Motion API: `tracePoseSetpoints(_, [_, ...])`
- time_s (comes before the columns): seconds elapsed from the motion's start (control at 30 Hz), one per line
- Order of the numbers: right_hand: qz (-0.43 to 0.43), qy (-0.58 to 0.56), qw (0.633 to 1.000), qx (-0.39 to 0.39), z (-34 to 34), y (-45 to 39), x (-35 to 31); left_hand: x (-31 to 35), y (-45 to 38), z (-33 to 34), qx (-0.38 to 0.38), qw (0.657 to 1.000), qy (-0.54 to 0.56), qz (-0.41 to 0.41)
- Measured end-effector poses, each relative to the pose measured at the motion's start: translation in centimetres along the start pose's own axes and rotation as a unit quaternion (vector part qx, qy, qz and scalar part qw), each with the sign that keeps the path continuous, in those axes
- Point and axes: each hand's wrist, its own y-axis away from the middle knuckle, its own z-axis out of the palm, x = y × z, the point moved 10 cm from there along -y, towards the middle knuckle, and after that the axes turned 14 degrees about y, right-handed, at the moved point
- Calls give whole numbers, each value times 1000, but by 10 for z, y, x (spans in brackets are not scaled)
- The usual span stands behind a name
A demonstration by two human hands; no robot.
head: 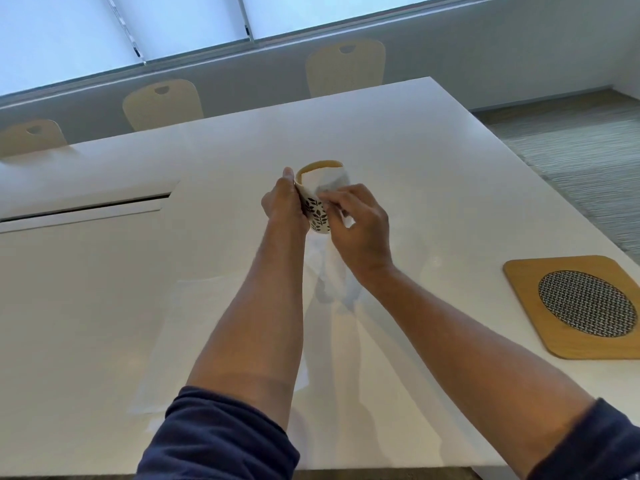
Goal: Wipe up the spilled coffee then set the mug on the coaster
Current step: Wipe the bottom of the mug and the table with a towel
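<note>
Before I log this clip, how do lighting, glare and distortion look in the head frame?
Head view: bright windows backlight the scene; soft double shadows of the arms fall on the glossy white table; wide-angle tilt skews the table edges; the leaf-patterned ceramic mug, left hand and right hand look slightly soft, while the wooden coaster with woven centre is sharper.

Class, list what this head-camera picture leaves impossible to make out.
- Mug handle: the left hand and right hand cover the leaf-patterned white mug.
- Mug's inside: a white paper towel fills it.
- Wooden coaster with woven centre: cut by the right edge.
</note>
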Motion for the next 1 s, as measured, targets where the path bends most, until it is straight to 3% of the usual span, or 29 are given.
tracePoseSetpoints(0.17, [-71,36,995,-67,20,8,-11,0,1,-3,8,1000,-12,1])
tracePoseSetpoints(0.33, [-64,46,995,-66,16,9,-2,-1,0,-1,-2,1000,5,-4])
tracePoseSetpoints(0.77, [166,-59,983,-45,12,0,51,1,-2,0,-5,1000,-6,-4])
tracePoseSetpoints(1.0, [323,-157,931,-60,26,4,84,0,0,1,-14,1000,10,-6])
